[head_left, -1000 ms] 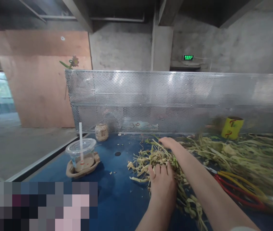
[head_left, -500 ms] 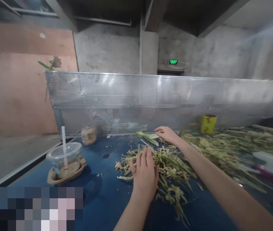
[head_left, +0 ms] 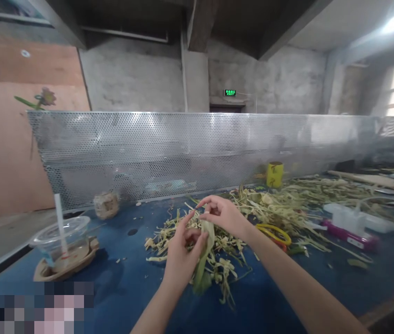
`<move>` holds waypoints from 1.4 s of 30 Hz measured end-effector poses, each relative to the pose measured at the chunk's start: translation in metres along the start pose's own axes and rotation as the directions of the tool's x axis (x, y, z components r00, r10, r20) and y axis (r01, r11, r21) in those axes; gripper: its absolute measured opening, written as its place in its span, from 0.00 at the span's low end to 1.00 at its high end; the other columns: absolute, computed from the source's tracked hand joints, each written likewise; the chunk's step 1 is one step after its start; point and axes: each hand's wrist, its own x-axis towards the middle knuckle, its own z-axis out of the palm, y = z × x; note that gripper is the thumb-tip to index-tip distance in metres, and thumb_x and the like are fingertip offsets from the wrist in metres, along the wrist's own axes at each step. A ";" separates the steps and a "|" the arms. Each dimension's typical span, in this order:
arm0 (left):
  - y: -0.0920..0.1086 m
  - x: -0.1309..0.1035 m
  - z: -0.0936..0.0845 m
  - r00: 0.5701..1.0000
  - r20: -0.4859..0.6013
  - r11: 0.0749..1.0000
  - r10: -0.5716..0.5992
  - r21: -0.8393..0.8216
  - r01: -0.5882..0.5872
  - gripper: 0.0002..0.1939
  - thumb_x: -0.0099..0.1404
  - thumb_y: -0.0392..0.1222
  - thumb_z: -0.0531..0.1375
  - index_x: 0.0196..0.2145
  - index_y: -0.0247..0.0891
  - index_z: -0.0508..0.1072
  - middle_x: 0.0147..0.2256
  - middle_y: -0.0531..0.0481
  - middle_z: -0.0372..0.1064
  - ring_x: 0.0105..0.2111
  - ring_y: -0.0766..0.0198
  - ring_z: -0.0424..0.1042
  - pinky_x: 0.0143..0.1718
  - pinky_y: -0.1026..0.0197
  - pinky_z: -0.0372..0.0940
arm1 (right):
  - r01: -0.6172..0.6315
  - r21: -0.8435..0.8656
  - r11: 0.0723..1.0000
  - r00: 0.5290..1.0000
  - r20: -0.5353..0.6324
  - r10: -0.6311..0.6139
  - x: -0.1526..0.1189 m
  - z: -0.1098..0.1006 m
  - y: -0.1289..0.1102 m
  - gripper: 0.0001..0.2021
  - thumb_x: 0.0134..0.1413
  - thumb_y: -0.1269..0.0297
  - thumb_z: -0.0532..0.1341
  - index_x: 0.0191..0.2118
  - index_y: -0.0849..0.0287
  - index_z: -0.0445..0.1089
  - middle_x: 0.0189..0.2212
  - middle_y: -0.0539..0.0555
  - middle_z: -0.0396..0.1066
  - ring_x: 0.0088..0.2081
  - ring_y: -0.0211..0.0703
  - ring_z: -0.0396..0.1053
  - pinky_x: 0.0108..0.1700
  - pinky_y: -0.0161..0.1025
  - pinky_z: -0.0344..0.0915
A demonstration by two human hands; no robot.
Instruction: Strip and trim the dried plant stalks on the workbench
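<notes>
Our left hand (head_left: 182, 253): half-curled, seemingly pinching the leaf (head_left: 202, 274).
Right hand (head_left: 225, 217): loosely bent, hold unclear.
Leaf: might tear if we tug.
Pile (head_left: 223, 243): may scatter if brushed.

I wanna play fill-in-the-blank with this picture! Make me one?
The left hand, right hand and leaf are over a tabletop coloured ____.
The plastic cup holds a white ____.
The container by the metal panel is coloured ____.
The glowing sign has the English word ____.
Missing words: blue; straw; yellow; EXIT.
</notes>
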 end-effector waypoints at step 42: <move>-0.004 0.012 -0.016 0.906 -0.393 0.984 -0.159 0.011 0.177 0.32 0.50 0.37 0.59 0.52 0.31 0.55 0.21 0.57 0.64 0.23 0.68 0.66 0.30 0.63 0.63 | -0.046 0.280 0.959 0.999 0.016 0.043 -0.021 0.018 0.000 0.06 0.42 0.65 0.62 0.22 0.61 0.67 0.20 0.48 0.63 0.22 0.34 0.60 0.28 0.34 0.58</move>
